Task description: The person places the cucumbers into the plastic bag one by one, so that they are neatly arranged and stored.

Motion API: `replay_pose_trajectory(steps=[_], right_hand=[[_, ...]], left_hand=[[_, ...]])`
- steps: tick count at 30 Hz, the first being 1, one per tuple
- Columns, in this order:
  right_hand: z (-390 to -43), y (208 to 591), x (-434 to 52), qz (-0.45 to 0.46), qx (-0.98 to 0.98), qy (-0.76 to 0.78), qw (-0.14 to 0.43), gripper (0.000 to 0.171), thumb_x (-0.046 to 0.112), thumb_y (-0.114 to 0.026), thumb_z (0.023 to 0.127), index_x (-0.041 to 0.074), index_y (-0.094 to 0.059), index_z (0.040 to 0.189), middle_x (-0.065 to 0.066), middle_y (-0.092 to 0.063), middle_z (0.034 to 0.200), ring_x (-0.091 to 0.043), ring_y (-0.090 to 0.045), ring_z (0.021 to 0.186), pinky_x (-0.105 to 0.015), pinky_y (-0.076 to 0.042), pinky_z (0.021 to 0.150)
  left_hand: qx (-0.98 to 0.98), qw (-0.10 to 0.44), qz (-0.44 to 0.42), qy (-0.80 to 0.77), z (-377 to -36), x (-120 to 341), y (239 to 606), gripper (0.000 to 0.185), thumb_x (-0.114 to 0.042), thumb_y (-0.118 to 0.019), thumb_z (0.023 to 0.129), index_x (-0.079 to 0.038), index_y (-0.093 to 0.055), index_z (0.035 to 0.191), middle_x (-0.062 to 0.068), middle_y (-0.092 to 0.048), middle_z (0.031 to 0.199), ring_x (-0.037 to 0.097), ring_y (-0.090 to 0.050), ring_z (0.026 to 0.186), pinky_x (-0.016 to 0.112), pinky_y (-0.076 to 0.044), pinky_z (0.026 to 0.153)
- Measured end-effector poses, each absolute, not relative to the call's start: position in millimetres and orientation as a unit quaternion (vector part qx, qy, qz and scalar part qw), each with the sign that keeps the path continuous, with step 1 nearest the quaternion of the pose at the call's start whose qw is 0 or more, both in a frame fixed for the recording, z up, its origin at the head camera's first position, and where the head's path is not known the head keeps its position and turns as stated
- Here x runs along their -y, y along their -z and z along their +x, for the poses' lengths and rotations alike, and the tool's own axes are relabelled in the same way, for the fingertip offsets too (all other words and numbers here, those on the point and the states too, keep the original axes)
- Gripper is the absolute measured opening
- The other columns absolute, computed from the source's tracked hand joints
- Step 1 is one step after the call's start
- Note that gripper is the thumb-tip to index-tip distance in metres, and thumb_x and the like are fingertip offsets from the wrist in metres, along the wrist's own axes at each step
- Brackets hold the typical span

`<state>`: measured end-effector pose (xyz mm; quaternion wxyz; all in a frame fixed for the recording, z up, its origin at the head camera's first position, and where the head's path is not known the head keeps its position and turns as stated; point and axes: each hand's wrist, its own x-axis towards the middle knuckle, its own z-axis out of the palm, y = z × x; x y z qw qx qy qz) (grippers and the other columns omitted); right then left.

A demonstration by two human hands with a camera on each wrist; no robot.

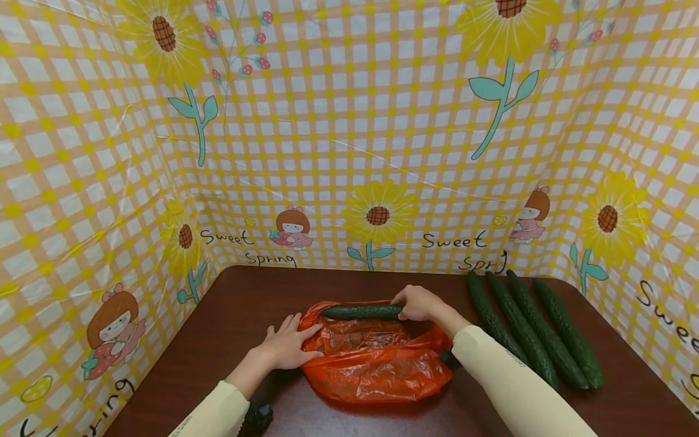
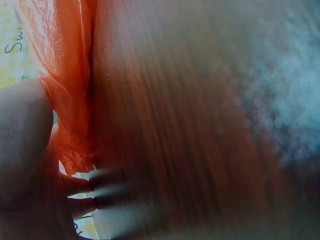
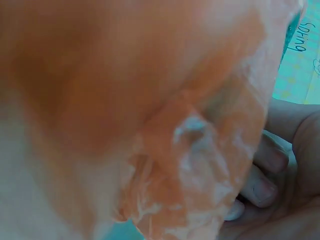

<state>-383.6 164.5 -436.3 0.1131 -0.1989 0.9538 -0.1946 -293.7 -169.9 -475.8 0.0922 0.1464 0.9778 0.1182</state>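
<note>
An orange-red plastic bag (image 1: 377, 379) lies on the table with its mouth spread upward. One dark green cucumber (image 1: 357, 312) lies crosswise along the far rim of the mouth. My right hand (image 1: 419, 303) grips this cucumber by its right end, with curled fingers (image 3: 262, 187) beside the bag film in the right wrist view. At the bag's left edge, my left hand (image 1: 284, 346) rests with straight, spread fingers, its thumb against the near side of the mouth. In the left wrist view, bunched film (image 2: 65, 65) hangs alongside that hand. Crinkled film obscures the inside of the bag.
Several cucumbers (image 1: 540, 328) lie side by side on the right of the brown table (image 1: 218, 340). A checked cloth (image 1: 338, 121) with sunflower prints stands behind the table and along both sides.
</note>
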Motion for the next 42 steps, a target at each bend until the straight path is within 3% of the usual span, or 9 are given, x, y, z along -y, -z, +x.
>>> replay_pose_trajectory(steps=[5,14,19,23,42], right_hand=[[-379,432,-166,-0.18,-0.96,0.184,0.114,0.036,0.003,-0.075,0.086,0.004,-0.072,0.122,-0.018,-0.068,0.127,-0.041,-0.062,0.118,-0.053,-0.053,0.093],[-373,430,-176,-0.127,-0.976,0.151,0.095,0.038,0.011,-0.081,0.081,0.001,-0.074,0.117,-0.017,-0.072,0.118,-0.037,-0.069,0.102,-0.053,-0.056,0.083],[-370,429,-178,-0.09,-0.984,0.13,0.087,0.023,0.021,-0.082,0.083,0.006,-0.075,0.097,-0.008,-0.072,0.093,-0.024,-0.065,0.076,-0.044,-0.054,0.066],[-368,432,-178,-0.072,-0.987,0.118,0.083,0.021,0.026,-0.081,0.085,0.01,-0.069,0.083,-0.004,-0.065,0.079,-0.022,-0.058,0.068,-0.039,-0.046,0.059],[-365,439,-178,-0.05,-0.994,0.081,0.046,0.029,0.035,-0.078,0.087,0.008,-0.07,0.095,-0.008,-0.07,0.088,-0.023,-0.062,0.067,-0.043,-0.053,0.06]], left_hand=[[-0.978,0.092,0.144,-0.119,-291,170,474,0.068,-0.06,-0.058,0.095,-0.03,-0.044,0.154,0.022,-0.022,0.165,0.044,-0.02,0.152,0.077,-0.018,0.11],[-0.979,0.092,0.141,-0.119,-289,170,474,0.067,-0.06,-0.058,0.095,-0.031,-0.044,0.154,0.022,-0.022,0.164,0.044,-0.021,0.152,0.077,-0.018,0.111],[-0.978,0.092,0.141,-0.121,-289,170,474,0.067,-0.059,-0.059,0.095,-0.03,-0.045,0.154,0.022,-0.022,0.164,0.044,-0.021,0.152,0.077,-0.018,0.111],[-0.978,0.091,0.142,-0.121,-289,170,474,0.067,-0.058,-0.059,0.095,-0.03,-0.045,0.154,0.022,-0.022,0.164,0.044,-0.021,0.152,0.077,-0.018,0.111],[-0.979,0.09,0.141,-0.118,-290,168,473,0.067,-0.058,-0.06,0.095,-0.03,-0.045,0.154,0.022,-0.023,0.164,0.043,-0.021,0.152,0.077,-0.018,0.111]])
